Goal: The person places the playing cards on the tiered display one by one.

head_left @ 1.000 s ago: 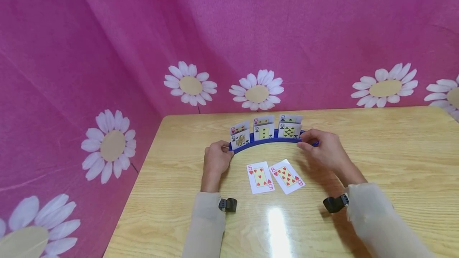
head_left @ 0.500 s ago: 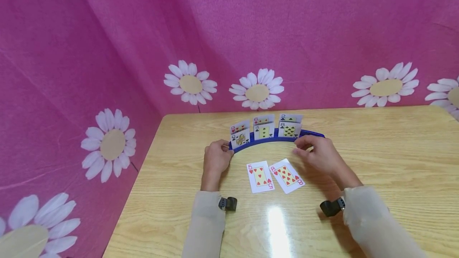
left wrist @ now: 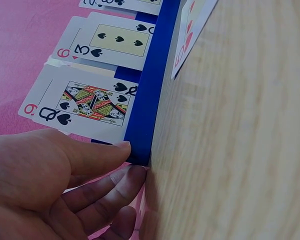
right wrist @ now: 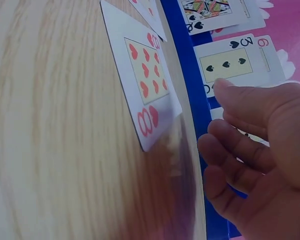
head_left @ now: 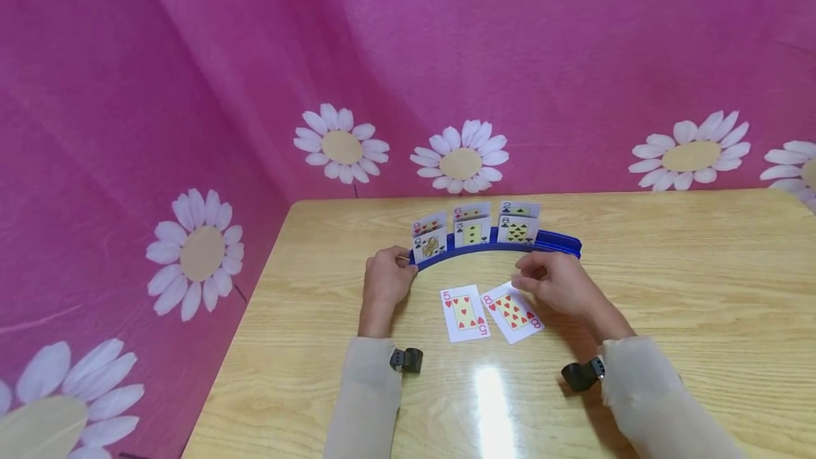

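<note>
A curved blue card holder (head_left: 559, 239) stands on the table with playing cards upright in two rows. My left hand (head_left: 387, 280) pinches its left end between thumb and fingers, just below the queen of spades (left wrist: 95, 103). Front cards also include the three of spades (head_left: 472, 234) and the eight of clubs (head_left: 518, 231). Before the holder, the five of hearts (head_left: 465, 314) and eight of hearts (head_left: 513, 319) lie face up, side by side. My right hand (head_left: 561, 285) hovers at the eight of hearts' top corner, its fingers loosely bent around nothing.
Behind the front row stand a nine of hearts (head_left: 427, 222), a six of diamonds (head_left: 473, 210) and a two of clubs (head_left: 520, 208). A pink curtain with white daisies hangs along the back and left of the wooden table (head_left: 701, 289).
My right hand has left the holder's right side and come left and nearer, to the eight of hearts. The holder's right end now shows. My left hand keeps its place.
</note>
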